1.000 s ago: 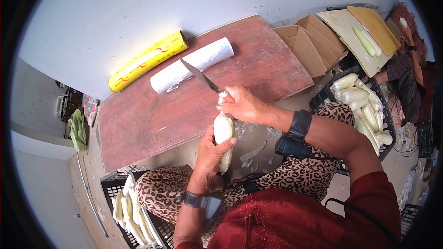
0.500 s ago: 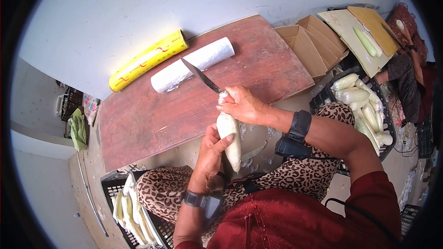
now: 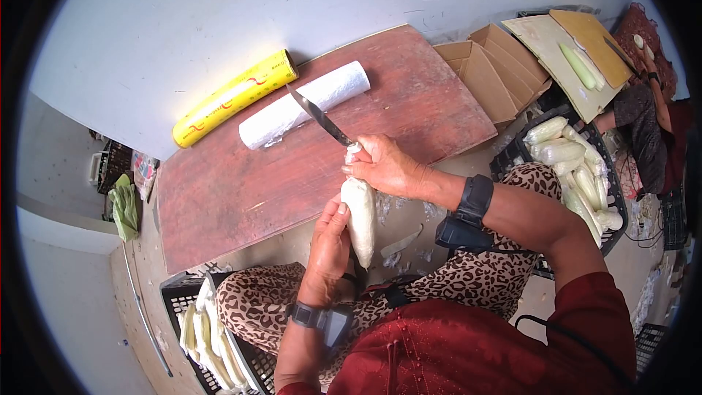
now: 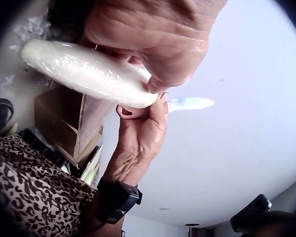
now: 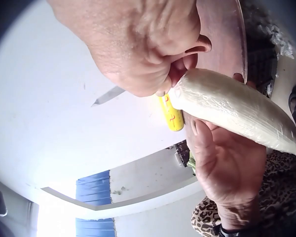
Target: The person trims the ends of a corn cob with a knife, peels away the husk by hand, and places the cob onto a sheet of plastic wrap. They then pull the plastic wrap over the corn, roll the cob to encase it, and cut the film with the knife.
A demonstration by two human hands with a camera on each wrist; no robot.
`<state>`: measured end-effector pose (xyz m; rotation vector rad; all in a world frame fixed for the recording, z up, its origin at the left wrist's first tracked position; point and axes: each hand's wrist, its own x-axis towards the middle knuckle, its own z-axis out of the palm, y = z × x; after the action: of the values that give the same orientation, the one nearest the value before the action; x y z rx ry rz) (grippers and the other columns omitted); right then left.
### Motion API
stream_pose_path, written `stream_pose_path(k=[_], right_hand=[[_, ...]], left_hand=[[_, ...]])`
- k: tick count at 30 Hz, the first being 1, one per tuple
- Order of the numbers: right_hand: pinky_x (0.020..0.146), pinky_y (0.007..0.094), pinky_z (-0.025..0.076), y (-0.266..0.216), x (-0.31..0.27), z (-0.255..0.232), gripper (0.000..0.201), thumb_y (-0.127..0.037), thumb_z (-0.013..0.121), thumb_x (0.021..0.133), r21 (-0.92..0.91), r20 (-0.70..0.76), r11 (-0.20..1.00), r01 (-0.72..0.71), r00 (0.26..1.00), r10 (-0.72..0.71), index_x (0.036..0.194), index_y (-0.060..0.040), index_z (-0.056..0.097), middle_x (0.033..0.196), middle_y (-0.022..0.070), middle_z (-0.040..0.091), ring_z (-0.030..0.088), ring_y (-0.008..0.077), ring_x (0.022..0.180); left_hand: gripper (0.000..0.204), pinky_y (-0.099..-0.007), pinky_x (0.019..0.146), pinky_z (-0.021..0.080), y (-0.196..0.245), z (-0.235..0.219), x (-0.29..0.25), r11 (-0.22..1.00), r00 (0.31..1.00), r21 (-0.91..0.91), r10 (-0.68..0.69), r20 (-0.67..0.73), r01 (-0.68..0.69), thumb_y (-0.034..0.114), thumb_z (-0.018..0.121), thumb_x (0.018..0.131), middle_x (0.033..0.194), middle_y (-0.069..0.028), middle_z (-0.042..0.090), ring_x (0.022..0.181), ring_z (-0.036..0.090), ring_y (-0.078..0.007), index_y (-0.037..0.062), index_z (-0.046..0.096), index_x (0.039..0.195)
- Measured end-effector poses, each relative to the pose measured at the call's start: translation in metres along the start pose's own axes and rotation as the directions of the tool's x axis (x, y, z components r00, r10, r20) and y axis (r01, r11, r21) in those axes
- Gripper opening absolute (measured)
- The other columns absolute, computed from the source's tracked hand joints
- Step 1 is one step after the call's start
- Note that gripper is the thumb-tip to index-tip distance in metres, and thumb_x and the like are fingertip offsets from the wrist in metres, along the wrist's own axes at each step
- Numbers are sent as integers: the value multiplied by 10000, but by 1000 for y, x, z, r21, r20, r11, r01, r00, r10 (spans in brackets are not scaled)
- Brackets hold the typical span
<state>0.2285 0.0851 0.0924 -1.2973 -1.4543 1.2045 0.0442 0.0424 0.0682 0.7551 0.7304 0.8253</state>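
Observation:
A pale, tapered vegetable (image 3: 361, 223) in clear film hangs upright between the two hands. My right hand (image 3: 391, 167) pinches the bunched film at its top end and also grips a knife (image 3: 322, 121), blade pointing up and away. The brown knife handle (image 4: 130, 112) with a hole in its end shows in the left wrist view. My left hand (image 3: 329, 249) holds the vegetable's side, thumb near its upper part. In the right wrist view, the left hand's fingers (image 5: 238, 77) reach behind the vegetable and peek out at its far side.
On a reddish board (image 3: 219, 205) lie a yellow printed tube (image 3: 234, 99) and a white film roll (image 3: 307, 104). Wrapped vegetables fill a black crate (image 3: 618, 223) at right; another crate (image 3: 175, 294) stands at lower left. Cardboard boxes (image 3: 482, 77) and another person's arm (image 3: 657, 95) are beyond.
The vegetable has turned about its length under the left hand, whose thumb slid from its front to its upper left side. The right hand and knife have hardly moved.

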Motion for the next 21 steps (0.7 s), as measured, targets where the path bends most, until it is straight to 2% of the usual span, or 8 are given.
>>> stream_pose_path(k=[6, 9, 15, 21], right_hand=[[624, 260, 476, 1, -1, 1, 98, -54, 608, 890, 5, 4, 1000, 11, 1000, -11, 902, 9, 534, 763, 21, 605, 550, 61, 728], [632, 266, 478, 2, -1, 2, 111, -60, 614, 885, -29, 0, 1000, 6, 1000, -6, 902, 11, 531, 769, 27, 607, 552, 64, 736], [639, 267, 475, -1, -4, 6, 129, -72, 621, 880, -62, 7, 998, 11, 1000, -10, 899, 17, 530, 770, 28, 612, 535, 60, 738], [634, 262, 470, -12, -7, 3, 113, -67, 615, 885, -84, 9, 996, -8, 1000, 9, 897, 10, 534, 760, 15, 601, 523, 52, 734]], left_hand=[[432, -338, 945, 433, 4, 2, -1, 995, 998, 83, -62, -1, 62, 206, 677, 884, 1139, -46, 627, 1036, 579, -155, 27, 530, 1249], [414, -295, 937, 425, 4, -2, 0, 990, 993, 89, -116, 37, 113, 153, 698, 869, 1160, -56, 615, 1054, 563, -138, 20, 542, 1228], [445, -293, 919, 437, -3, 2, 3, 996, 1000, 84, -5, -9, 6, 96, 746, 818, 1107, -42, 612, 1007, 574, -140, 32, 504, 1186], [455, -303, 957, 410, -3, 0, 2, 992, 1000, 122, -18, -4, 18, 119, 741, 829, 1120, -59, 597, 1052, 547, -147, 43, 477, 1191]])
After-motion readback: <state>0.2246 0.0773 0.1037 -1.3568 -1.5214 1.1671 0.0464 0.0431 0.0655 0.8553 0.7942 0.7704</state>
